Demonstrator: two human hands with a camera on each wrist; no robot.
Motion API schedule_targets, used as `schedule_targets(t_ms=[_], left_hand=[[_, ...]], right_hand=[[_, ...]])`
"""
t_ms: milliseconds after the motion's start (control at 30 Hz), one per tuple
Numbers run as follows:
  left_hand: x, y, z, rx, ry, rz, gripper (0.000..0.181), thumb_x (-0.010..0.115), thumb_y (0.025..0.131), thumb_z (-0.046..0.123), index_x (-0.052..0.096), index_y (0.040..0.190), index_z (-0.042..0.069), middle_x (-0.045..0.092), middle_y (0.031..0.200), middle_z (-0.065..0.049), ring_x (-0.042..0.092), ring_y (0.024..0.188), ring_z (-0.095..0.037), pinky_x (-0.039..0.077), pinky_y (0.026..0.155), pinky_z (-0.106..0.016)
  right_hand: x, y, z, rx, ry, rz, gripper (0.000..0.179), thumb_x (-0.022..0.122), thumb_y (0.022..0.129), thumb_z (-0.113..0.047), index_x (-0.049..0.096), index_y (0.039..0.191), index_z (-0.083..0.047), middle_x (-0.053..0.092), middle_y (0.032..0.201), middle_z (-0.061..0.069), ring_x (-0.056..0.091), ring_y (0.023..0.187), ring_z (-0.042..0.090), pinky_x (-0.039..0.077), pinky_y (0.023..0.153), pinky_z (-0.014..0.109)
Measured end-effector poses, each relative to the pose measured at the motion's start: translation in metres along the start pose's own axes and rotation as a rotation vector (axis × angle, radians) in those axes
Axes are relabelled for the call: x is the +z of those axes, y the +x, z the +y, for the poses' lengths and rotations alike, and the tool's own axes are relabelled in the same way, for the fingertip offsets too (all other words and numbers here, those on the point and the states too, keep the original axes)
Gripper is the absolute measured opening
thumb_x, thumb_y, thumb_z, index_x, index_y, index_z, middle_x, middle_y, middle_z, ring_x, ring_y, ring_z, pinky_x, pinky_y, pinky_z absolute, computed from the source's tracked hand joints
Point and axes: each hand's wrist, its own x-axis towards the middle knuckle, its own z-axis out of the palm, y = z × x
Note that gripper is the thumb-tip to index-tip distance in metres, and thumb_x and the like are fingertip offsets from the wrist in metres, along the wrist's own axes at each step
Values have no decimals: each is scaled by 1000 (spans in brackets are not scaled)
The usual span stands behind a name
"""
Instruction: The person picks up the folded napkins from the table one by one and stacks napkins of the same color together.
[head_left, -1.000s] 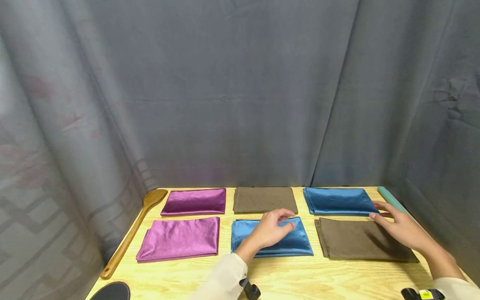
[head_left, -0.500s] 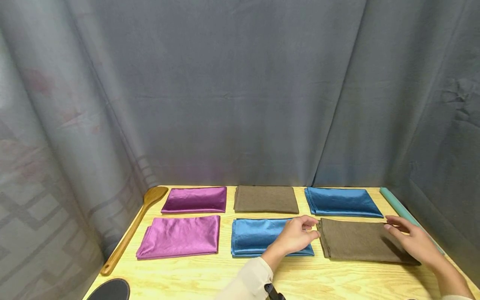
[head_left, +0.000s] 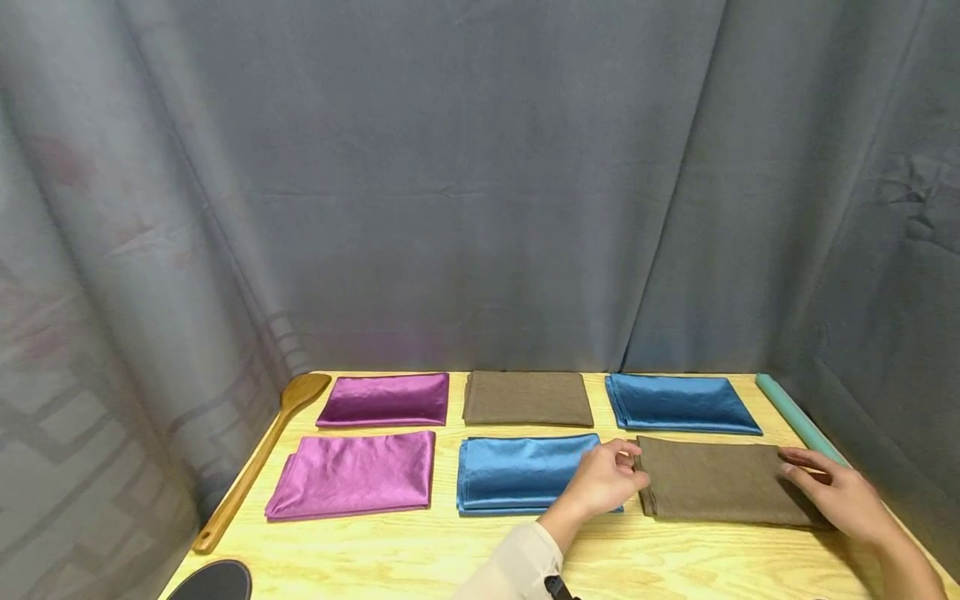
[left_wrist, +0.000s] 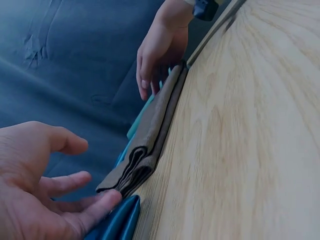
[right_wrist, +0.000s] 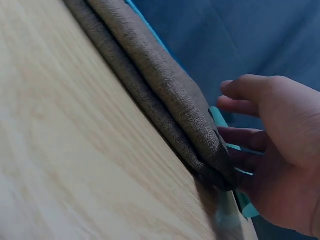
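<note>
A folded brown cloth [head_left: 712,483] lies flat at the front right of the table. At its left end is my left hand [head_left: 600,483], overlapping the right part of a shiny blue folded cloth [head_left: 517,471]. In the left wrist view a fingertip of the left hand [left_wrist: 35,185] is right at the brown cloth's layered edge, the other fingers loosely bent and apart. My right hand [head_left: 847,500] is at the opposite end, and in the right wrist view its relaxed fingers [right_wrist: 245,137] reach behind the cloth's rounded fold.
Two purple folded cloths [head_left: 352,475] lie on the left, one behind the other. Another brown cloth [head_left: 528,398] and a darker blue cloth [head_left: 682,402] form the back row. A wooden spatula [head_left: 258,467] lies along the left edge, a teal roll [head_left: 798,417] along the right.
Both hands have moved to the right: the left from over the front blue cloth to the brown cloth's left end, the right from the back blue cloth's corner to the brown cloth's right end.
</note>
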Motion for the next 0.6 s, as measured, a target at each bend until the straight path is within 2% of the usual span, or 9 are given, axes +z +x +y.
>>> schedule_targets(t_ms=[167, 267, 433, 600], left_hand=[[6, -3, 5, -60, 94, -11, 29, 76, 82, 25, 74, 111, 21, 64, 85, 9, 52, 84, -3, 45, 72, -21], [7, -2, 7, -65, 97, -14, 28, 76, 83, 25, 74, 111, 20, 64, 87, 8, 53, 84, -4, 46, 72, -21], [9, 0, 6, -67, 53, -1, 25, 77, 83, 23, 74, 108, 19, 72, 103, 3, 61, 94, -4, 50, 79, -22], [15, 5, 3, -67, -44, -3, 24, 76, 84, 17, 74, 107, 17, 70, 95, 7, 60, 87, 0, 48, 73, -20]], right_hand=[[1, -4, 6, 43, 16, 3, 56, 61, 104, -39, 59, 137, 6, 43, 100, -51, 38, 85, -29, 42, 64, 11], [3, -4, 8, 28, 18, 12, 52, 63, 103, -36, 61, 136, 5, 47, 100, -50, 40, 85, -29, 42, 64, 10], [4, -2, 9, -27, 29, 6, 45, 65, 103, -30, 65, 132, 3, 47, 104, -50, 43, 88, -28, 45, 66, 10], [3, 0, 11, -11, 37, 6, 44, 65, 102, -30, 66, 131, 4, 42, 102, -52, 42, 87, -28, 46, 65, 12]])
